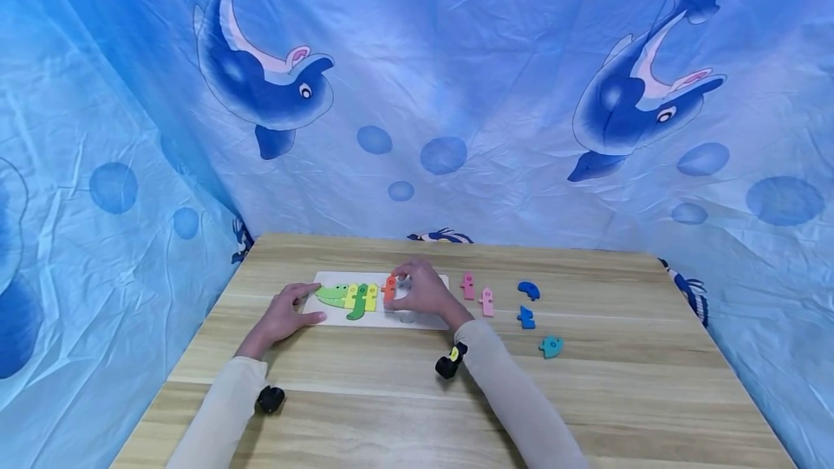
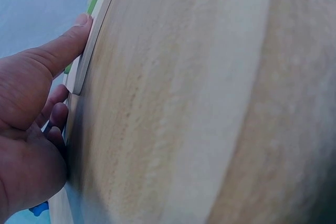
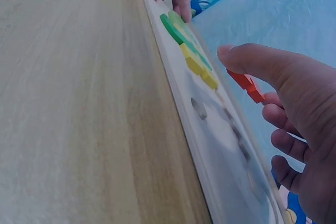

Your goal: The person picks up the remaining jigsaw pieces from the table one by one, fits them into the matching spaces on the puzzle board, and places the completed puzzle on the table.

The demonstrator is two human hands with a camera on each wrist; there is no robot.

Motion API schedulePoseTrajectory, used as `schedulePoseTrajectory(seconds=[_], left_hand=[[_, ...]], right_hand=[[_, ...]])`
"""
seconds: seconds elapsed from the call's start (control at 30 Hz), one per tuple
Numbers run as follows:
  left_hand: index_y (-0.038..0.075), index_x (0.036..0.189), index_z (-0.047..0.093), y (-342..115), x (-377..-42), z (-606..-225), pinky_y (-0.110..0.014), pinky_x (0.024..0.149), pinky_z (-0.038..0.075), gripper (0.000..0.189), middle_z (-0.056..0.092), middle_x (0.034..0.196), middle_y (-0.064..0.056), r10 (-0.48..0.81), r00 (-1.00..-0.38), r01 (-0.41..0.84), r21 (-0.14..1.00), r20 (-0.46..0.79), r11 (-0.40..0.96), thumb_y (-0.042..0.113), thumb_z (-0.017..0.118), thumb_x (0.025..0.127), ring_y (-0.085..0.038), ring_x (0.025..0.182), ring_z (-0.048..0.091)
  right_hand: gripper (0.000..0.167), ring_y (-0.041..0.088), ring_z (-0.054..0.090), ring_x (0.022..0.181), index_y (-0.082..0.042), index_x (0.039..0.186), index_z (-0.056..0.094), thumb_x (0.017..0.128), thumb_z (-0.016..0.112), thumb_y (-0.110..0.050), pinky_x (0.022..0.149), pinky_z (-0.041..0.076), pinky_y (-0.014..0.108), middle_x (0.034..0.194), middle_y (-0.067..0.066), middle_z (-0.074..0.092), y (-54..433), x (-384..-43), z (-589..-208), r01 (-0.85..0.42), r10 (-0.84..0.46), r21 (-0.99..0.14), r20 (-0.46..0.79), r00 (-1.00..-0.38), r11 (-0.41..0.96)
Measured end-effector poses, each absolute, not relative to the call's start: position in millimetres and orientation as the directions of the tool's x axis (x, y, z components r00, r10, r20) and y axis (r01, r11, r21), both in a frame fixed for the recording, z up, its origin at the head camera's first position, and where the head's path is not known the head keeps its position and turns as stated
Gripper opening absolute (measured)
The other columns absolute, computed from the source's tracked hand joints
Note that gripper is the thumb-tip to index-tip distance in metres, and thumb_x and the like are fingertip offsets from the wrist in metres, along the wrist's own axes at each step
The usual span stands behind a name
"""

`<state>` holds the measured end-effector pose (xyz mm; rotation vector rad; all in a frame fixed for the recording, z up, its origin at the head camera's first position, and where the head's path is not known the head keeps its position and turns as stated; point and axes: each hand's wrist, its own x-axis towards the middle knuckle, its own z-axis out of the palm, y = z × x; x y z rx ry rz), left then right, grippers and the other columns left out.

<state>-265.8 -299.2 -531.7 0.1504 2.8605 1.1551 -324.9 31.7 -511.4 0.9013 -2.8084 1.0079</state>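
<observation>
A white puzzle board (image 1: 417,321) lies on the wooden table (image 1: 456,411). Green (image 1: 334,294) and yellow (image 1: 370,297) pieces sit in its left part. My left hand (image 1: 291,309) rests on the board's left end, thumb pressed against its front edge (image 2: 85,72). My right hand (image 1: 420,288) is over the board's middle and pinches an orange piece (image 1: 389,288) right next to the yellow ones. In the right wrist view the orange piece (image 3: 247,84) shows under the thumb (image 3: 252,59), above the board (image 3: 210,135) and its empty cut-outs.
Loose pieces lie to the right of the board: two pink ones (image 1: 467,285) (image 1: 486,302), two blue ones (image 1: 528,289) (image 1: 525,318) and a teal fish (image 1: 551,346). A blue dolphin-print cloth (image 1: 456,93) hangs around the table's back and sides.
</observation>
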Motion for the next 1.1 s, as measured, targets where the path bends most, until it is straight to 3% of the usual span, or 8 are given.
schedulePoseTrajectory(seconds=[1.1], left_hand=[[0.007, 0.152, 0.048, -296.9, -264.7, -530.5, -0.066, 0.112, 0.033, 0.074, 0.036, 0.155, -0.028, 0.087, -0.996, 0.045, 0.695, -0.025, 0.717, 0.032, 0.080, 0.090, -0.049, 0.138, 0.039]], right_hand=[[0.067, 0.012, 0.054, 0.098, -0.015, 0.127, 0.072, 0.072, 0.090, -0.049, 0.087, 0.050, 0.031, 0.103, -0.006, 0.060, 13.8, -326.9, -522.2, -0.476, -0.510, -0.584, 0.119, -0.852, 0.658]])
